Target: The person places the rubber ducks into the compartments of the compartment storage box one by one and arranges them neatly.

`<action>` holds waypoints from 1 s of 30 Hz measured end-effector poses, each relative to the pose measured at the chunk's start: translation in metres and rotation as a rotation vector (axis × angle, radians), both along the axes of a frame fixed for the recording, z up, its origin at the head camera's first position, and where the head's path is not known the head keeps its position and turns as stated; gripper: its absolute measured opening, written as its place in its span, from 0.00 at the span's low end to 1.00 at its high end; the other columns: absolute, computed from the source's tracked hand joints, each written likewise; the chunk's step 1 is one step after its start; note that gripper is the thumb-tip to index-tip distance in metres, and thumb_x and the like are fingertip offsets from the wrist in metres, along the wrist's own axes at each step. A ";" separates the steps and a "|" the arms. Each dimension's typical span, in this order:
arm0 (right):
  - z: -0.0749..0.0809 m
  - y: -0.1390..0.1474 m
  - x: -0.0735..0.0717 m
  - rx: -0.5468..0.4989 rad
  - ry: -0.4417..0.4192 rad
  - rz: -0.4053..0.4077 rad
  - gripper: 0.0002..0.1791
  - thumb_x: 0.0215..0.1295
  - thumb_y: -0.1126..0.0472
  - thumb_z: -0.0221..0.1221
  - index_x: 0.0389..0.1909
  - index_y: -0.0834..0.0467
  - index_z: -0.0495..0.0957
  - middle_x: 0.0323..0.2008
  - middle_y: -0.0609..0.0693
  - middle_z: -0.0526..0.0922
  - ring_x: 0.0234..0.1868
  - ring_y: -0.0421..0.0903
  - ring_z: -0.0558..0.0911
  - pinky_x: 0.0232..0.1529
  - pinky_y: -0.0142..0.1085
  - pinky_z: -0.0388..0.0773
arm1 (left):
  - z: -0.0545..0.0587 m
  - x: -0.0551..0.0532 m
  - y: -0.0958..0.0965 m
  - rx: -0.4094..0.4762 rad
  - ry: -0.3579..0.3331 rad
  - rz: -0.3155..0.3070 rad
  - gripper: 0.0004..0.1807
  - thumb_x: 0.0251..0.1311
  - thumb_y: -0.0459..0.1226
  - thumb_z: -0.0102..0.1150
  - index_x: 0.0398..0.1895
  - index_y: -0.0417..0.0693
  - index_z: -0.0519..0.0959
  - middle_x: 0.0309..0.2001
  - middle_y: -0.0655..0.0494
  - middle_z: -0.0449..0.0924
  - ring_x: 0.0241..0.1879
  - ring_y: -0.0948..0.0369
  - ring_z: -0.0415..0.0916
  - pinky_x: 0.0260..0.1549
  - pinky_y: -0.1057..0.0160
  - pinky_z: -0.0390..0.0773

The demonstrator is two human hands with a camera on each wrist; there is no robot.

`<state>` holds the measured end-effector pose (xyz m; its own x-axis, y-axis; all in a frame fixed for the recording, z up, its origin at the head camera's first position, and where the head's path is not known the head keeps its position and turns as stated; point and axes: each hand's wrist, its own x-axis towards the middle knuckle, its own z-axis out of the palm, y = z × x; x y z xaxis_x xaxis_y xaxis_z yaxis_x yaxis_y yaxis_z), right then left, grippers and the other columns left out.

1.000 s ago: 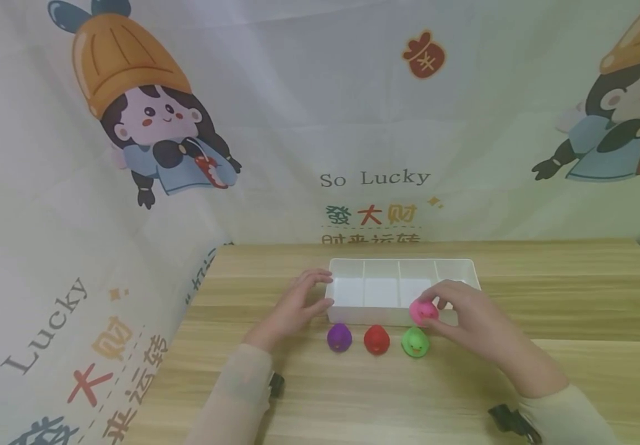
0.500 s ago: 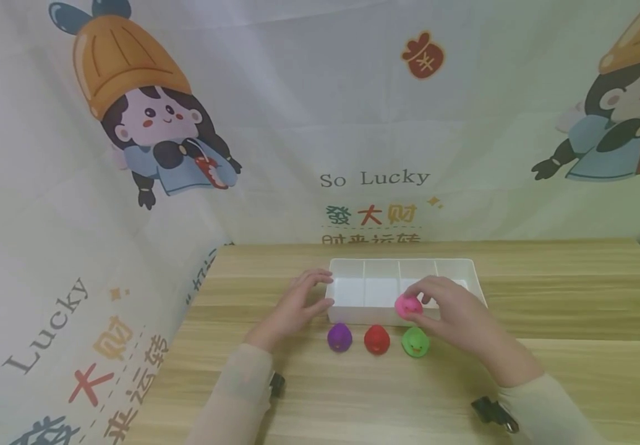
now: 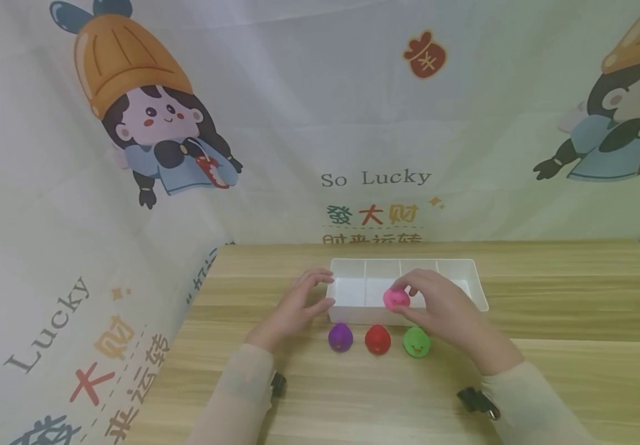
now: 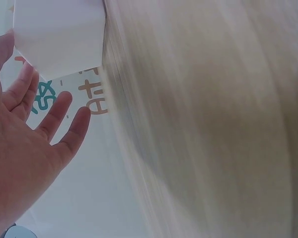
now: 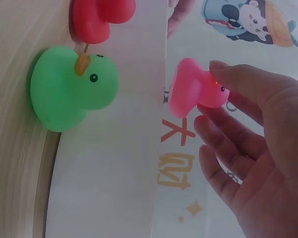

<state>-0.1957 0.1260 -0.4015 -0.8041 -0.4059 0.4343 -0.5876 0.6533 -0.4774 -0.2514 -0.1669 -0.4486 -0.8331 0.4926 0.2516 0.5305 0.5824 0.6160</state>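
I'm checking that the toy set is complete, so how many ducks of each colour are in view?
Purple duck: 1, on the table
Red duck: 1, on the table
Green duck: 1, on the table
Pink duck: 1, held in the right hand
Total: 4 ducks

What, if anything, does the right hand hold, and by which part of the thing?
The right hand holds a pink duck by its head, between thumb and fingers.

Pink duck (image 3: 395, 300) above tray (image 3: 353, 315) (white)
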 end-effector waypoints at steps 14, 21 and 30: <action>0.002 -0.017 -0.010 0.010 -0.006 -0.004 0.15 0.48 0.48 0.64 0.37 0.47 0.75 0.35 0.37 0.74 0.36 0.41 0.72 0.37 0.33 0.71 | 0.002 -0.001 -0.001 0.004 -0.014 -0.005 0.23 0.56 0.45 0.55 0.54 0.50 0.66 0.61 0.59 0.59 0.61 0.63 0.50 0.58 0.55 0.53; 0.002 -0.023 -0.017 0.018 -0.004 -0.012 0.15 0.48 0.48 0.64 0.37 0.46 0.75 0.36 0.36 0.75 0.37 0.40 0.72 0.38 0.33 0.70 | 0.004 -0.004 -0.001 -0.015 -0.015 0.000 0.23 0.55 0.46 0.56 0.54 0.51 0.66 0.61 0.60 0.59 0.61 0.63 0.51 0.58 0.55 0.54; 0.002 -0.030 -0.022 0.024 -0.057 0.005 0.15 0.50 0.47 0.62 0.38 0.45 0.75 0.36 0.36 0.74 0.38 0.42 0.72 0.37 0.35 0.71 | 0.001 -0.003 -0.001 -0.016 -0.040 0.009 0.23 0.55 0.46 0.55 0.53 0.52 0.67 0.60 0.63 0.59 0.61 0.63 0.51 0.58 0.55 0.55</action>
<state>-0.2178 0.0958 -0.3997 -0.8252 -0.4195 0.3782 -0.5631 0.6620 -0.4946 -0.2542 -0.1676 -0.4474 -0.8470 0.4882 0.2103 0.4999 0.5969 0.6275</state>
